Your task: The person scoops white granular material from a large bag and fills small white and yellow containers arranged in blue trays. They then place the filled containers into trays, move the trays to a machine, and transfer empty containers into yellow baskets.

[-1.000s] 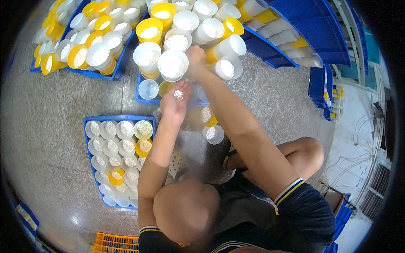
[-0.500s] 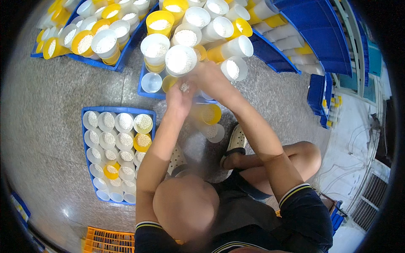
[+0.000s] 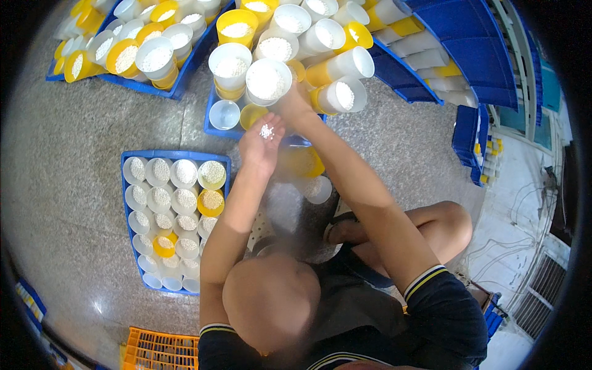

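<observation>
My left hand (image 3: 260, 147) is turned palm up, fingers stretched, with a small heap of white pellets (image 3: 267, 131) resting on it. Just beyond, my right hand (image 3: 295, 106) reaches in among the stacked cups; its fingers are hidden. A white cup (image 3: 269, 80) full of pellets stands on a stack right by it. A yellow cup (image 3: 251, 115) and a white cup (image 3: 224, 115) sit lower at the front of the blue crate (image 3: 217, 132). To the right, a white cup with pellets (image 3: 346, 97) leans outward.
Left of me lies a blue crate (image 3: 177, 154) with rows of pellet-filled cups, mostly white. Another loaded blue crate (image 3: 176, 92) stands at the far left. Tilted blue crates (image 3: 459, 43) are at the far right. A yellow cup (image 3: 313, 161) and a white cup (image 3: 318, 190) are below my hands.
My hands have drawn apart. The left palm has opened to view with its pellets, while the right hand's fingers have gone out of sight among the cups.
</observation>
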A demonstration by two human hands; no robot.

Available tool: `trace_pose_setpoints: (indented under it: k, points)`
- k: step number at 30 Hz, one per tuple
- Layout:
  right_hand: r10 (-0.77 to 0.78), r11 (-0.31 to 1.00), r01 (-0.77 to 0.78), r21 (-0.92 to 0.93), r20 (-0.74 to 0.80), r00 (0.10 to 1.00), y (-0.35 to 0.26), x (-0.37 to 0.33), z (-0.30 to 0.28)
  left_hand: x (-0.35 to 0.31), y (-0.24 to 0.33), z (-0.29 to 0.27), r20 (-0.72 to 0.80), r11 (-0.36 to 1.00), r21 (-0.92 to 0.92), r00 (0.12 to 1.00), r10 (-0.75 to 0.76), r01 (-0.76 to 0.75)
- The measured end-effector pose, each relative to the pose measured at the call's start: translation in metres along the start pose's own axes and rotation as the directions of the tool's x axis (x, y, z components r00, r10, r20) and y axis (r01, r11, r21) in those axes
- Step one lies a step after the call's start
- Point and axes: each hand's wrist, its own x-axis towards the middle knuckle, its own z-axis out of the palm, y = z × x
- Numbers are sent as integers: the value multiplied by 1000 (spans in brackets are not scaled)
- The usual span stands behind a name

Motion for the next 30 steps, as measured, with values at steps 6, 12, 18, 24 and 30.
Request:
trace_pose_setpoints:
  k: [6, 12, 18, 24, 30]
  points:
    - [39, 999, -39, -31, 8, 999, -21, -15, -20, -1, 3, -1, 9, 1000, -14, 1000, -12, 12]
    - [-124, 941, 146, -305, 90, 988, -50, -39, -63, 0, -1, 1, 12, 999, -33, 1000, -26, 27]
    - [-280, 820, 332, -466, 179, 943, -62, -47, -75, -1, -1, 2, 52, 999, -20, 998, -31, 32]
    - [-462, 868, 492, -69, 256, 850, -76, -83, -109, 0, -3, 1, 7, 995, -96, 1000, -19, 19]
    - [-556, 729, 649, -217, 365, 747, -99, -111, -144, -4, 3, -5, 24, 991, -119, 998, -59, 62]
